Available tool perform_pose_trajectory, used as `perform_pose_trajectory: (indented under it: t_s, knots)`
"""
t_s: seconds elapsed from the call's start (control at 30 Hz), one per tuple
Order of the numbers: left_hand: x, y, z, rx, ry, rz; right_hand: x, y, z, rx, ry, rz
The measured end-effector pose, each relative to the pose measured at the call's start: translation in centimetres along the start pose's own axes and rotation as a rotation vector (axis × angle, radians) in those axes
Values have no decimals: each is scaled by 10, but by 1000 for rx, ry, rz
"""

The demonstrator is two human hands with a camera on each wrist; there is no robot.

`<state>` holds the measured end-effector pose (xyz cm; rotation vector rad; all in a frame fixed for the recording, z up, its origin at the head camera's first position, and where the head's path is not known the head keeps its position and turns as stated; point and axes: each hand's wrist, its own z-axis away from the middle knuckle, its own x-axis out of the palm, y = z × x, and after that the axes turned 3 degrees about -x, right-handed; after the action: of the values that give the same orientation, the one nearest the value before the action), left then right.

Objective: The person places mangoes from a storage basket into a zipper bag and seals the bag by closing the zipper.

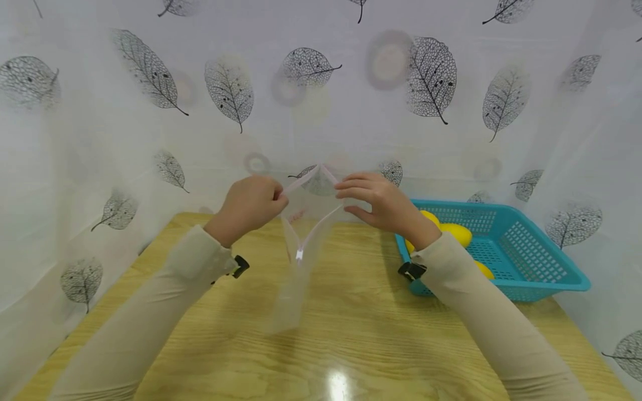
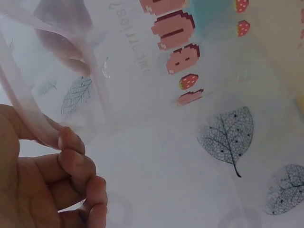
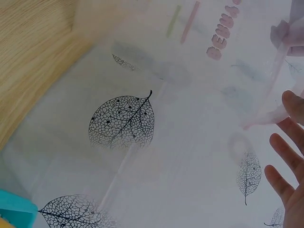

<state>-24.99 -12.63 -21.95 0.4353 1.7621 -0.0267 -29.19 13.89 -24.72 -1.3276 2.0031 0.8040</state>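
A clear plastic zip bag with a pale pink rim hangs over the table, its mouth spread apart at the top. My left hand pinches the left side of the rim. At the right side, my right hand holds the rim between thumb and index finger, the other fingers extended. In the left wrist view, pink block letters and small strawberries are printed on the see-through film. No contents show inside the bag.
A turquoise plastic basket stands on the right of the wood-grain table, with several yellow lemon-like fruits partly hidden by my right arm. Behind the table hangs a white leaf-patterned curtain.
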Motion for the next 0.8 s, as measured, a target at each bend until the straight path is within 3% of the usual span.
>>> perform_pose_trajectory:
  t_s: [0.47,0.8]
  knots:
    - [1,3,1,-22,44,33,1,-3,1,0,-15,-19]
    - [3,3,2,-27,60,20,-3,-2,5,67,-21,-30]
